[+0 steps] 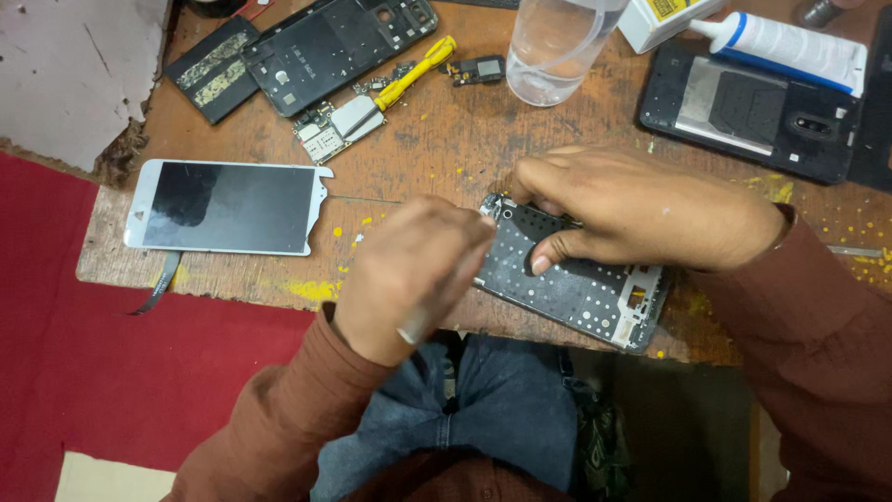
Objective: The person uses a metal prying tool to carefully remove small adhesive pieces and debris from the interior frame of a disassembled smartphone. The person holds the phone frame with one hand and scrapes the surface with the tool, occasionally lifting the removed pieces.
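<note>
Scarred wooden table [446,149], yellow flecks. Near edge, centre: phone frame [581,288], flat dark metal, perforated, grey rim. Right hand [641,209] pinches its far end, thumb pressed flat. Left hand [413,274] curled narrow at its left edge; grip unclear. White-bordered glossy screen [228,206] left.

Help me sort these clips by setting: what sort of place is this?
Most likely a small phone repair bench. The hands, left hand and right hand, work on an opened phone frame on a worn wooden table, beside a detached white screen, a loose circuit board and a glue tube.
</note>
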Motion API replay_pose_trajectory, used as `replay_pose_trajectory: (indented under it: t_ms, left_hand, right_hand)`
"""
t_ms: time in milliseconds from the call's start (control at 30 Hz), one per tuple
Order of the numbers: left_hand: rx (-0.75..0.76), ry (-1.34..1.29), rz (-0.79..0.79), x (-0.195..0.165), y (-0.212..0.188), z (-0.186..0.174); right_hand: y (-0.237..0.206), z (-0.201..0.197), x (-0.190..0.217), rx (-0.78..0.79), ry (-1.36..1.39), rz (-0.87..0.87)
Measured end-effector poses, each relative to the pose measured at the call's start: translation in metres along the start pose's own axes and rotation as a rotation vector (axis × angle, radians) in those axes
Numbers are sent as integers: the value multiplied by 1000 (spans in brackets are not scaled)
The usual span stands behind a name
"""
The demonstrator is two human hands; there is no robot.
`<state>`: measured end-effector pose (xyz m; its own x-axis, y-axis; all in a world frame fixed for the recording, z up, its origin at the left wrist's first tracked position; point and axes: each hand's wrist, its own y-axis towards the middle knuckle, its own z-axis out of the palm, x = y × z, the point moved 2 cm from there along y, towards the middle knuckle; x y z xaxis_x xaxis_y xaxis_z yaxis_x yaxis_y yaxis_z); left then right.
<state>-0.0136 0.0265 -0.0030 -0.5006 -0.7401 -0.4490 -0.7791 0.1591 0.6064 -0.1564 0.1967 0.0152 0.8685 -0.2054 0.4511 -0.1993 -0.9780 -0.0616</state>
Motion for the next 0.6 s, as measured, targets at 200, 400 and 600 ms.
replay_pose_trajectory:
  t_ms: [200,400,600]
  left_hand:
    - [-55,-178,-240,13,1,0]
    - [37,121,104,1,-1,-1]
    - [153,259,426,3,3,-6]
  right_hand:
    - [0,-3,3,34,-20,80]
    - [2,-2,2,73,-17,110]
    - [1,-3,1,27,-18,40]
